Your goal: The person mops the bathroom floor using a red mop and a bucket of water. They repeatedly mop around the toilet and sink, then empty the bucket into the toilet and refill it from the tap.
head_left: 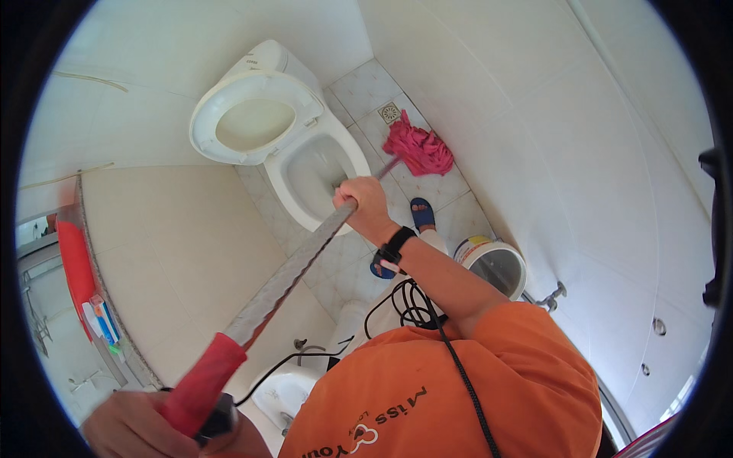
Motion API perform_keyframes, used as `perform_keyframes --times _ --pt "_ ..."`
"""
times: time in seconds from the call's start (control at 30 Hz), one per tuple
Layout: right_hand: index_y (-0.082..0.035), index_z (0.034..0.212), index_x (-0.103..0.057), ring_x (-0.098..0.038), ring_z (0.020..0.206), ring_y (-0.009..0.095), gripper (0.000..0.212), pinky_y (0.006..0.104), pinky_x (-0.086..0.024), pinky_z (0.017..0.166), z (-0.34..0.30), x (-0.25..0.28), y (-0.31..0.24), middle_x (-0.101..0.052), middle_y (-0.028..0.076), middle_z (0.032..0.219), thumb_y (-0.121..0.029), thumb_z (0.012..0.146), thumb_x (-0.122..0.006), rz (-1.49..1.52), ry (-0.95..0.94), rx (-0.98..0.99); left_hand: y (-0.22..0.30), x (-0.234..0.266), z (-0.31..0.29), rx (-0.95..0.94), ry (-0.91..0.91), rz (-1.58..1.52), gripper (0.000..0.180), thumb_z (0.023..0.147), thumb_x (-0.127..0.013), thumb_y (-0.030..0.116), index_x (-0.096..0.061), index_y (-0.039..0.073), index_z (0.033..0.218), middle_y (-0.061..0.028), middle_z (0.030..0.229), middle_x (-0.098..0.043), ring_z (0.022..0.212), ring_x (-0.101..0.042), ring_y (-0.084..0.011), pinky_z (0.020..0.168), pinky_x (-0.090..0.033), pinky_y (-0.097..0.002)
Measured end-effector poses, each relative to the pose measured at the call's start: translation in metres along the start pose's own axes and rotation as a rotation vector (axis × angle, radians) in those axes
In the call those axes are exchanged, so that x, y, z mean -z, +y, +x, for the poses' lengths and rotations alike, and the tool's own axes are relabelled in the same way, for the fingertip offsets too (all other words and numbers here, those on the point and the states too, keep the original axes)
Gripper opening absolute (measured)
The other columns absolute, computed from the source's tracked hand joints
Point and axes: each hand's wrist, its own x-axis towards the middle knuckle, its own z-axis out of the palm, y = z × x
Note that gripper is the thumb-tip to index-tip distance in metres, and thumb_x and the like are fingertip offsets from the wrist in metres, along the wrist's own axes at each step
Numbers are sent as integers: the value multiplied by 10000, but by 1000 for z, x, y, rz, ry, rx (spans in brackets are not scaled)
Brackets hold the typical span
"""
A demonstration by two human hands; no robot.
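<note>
From the head camera, looking down into a small tiled bathroom, the person works a long mop (305, 263) across the floor: the left hand (134, 427) is wrapped shut around the red grip at the near end of the pole, low at the picture's edge, and the right hand (365, 200) is closed in a fist further down the silvery shaft, just over the rim of the toilet bowl (294, 200). The pink mop head (418, 149) lies flat on the floor tiles to the right of the toilet, just beside a square floor drain (389, 113) and near the foot of the wall. The toilet seat (252, 118) stands raised. A foot in a blue sandal (421, 214) rests on the tiles below the mop head, and a white bucket (496, 263) sits near the right wall. The work appears to be mid-stroke, swabbing the strip of floor between toilet and wall; the next move would call for both hands to keep their grip and draw or push the pole so the strands sweep past the drain without catching the sandal or the bowl's base
</note>
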Motion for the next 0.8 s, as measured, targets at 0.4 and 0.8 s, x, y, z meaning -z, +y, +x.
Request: perform_keyframes --times 0.4,0.8 --pt "-67 588 -433 -482 605 322 242 406 -359 554 99 -76 109 -484 91 600 -112 619 -669 117 -281 265 -135 -95 28 86 1038 486 99 629 -651 56 -583 -2 671 -55 532 -484 462 -501 -224 513 -483 -339" --pt "-81 570 -494 -511 645 361 190 447 -381 556 14 -48 -11 -522 130 619 -159 557 -667 55 -569 128 11 -122 -10 78 1214 400 233 922 -463 267 -479 43 859 -6 538 -468 462 -440 -125 454 -419 -285"
